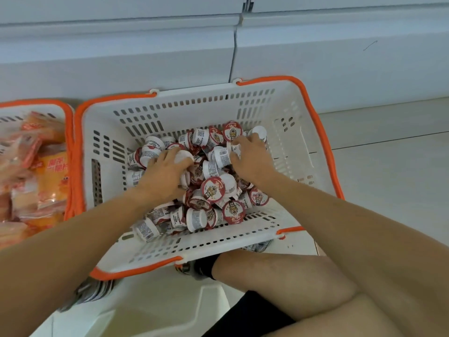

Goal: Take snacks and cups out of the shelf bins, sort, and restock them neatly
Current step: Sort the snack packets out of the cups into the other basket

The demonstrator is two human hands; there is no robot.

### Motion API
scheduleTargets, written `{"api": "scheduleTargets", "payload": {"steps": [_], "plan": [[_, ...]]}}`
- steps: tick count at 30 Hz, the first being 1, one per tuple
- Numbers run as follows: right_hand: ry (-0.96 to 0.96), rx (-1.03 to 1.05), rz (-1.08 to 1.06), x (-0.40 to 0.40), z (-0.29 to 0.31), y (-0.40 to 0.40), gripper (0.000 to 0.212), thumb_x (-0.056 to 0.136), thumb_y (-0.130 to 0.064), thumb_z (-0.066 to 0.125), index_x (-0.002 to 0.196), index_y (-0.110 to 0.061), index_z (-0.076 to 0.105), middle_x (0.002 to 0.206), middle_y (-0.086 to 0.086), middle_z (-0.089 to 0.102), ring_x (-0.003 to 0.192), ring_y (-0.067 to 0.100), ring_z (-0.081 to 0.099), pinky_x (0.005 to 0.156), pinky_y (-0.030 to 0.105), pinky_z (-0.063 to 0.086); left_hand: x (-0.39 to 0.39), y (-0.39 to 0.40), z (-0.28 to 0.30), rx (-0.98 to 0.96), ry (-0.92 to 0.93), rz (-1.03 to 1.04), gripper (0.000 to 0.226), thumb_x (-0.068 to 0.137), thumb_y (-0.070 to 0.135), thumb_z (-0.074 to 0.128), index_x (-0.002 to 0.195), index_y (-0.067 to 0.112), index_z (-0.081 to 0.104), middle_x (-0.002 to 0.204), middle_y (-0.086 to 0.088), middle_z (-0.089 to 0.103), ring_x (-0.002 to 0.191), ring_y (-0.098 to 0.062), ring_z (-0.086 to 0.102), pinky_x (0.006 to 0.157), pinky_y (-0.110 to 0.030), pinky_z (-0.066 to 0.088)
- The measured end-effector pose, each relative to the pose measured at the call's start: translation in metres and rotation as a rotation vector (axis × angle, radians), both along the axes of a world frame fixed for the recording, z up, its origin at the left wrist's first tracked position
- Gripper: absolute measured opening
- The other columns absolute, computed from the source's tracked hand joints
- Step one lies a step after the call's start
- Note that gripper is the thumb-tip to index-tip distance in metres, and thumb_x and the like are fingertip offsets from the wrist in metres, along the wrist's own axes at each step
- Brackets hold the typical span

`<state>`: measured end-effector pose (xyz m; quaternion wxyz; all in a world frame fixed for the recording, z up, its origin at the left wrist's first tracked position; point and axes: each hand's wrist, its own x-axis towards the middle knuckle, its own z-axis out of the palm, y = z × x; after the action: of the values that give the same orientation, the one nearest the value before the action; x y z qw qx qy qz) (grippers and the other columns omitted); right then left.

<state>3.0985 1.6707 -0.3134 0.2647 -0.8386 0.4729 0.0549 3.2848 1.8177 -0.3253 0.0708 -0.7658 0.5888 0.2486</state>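
A white slotted basket (pixel 286 132) with an orange rim sits on the floor in front of me, holding a heap of several small white cups (pixel 213 190) with red printed lids. Both my hands are down in the heap. My left hand (pixel 162 173) curls over a white cup (pixel 184 157) at the pile's left side. My right hand (pixel 250 156) grips cups (pixel 222 157) at the back right, fingers wrapped around them. A second orange-rimmed basket (pixel 69 122) at the left edge holds orange snack packets (pixel 46 176).
The white base of a shelf unit (pixel 170 52) runs across the back. Pale floor tiles (pixel 388 166) lie to the right. My bent knee (pixel 279 271) and a shoe (pixel 194 266) are just behind the basket's near edge. A white bin corner (pixel 155 310) shows below.
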Motion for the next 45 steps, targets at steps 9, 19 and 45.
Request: {"api": "scheduleTargets", "payload": {"steps": [9,19,45], "plan": [[0.382,0.012,0.660,-0.002,-0.035,0.051,0.133,0.052,-0.082,0.076,0.151,-0.053,-0.008,0.156,0.006,-0.042,0.146,0.052,-0.022,0.103,0.083,0.016,0.012,0.037,-0.014,0.077,0.108,0.116,0.117,0.068,0.061,0.080,0.154,0.050,0.001,0.160,-0.006,-0.029,0.146,-0.036,-0.029,0.111,-0.073,0.007],[0.385,-0.161,0.521,-0.068,-0.015,-0.043,0.063,0.089,-0.033,0.071,0.141,-0.038,0.038,0.154,0.014,0.015,0.130,0.040,0.041,0.092,0.050,0.054,0.003,0.050,-0.019,0.149,0.051,0.148,0.114,0.075,0.056,0.078,0.156,0.045,-0.001,0.159,-0.007,-0.033,0.144,-0.059,-0.004,0.106,-0.063,0.037],[0.661,0.001,0.847,-0.050,-0.017,-0.013,0.072,0.085,-0.045,0.070,0.149,-0.040,0.036,0.152,0.005,0.030,0.142,0.027,0.030,0.101,0.047,0.048,0.008,0.049,-0.013,0.160,0.134,0.256,0.126,0.063,0.056,0.087,0.155,0.046,0.001,0.154,-0.028,0.006,0.146,-0.050,-0.004,0.113,-0.059,0.029]]}}
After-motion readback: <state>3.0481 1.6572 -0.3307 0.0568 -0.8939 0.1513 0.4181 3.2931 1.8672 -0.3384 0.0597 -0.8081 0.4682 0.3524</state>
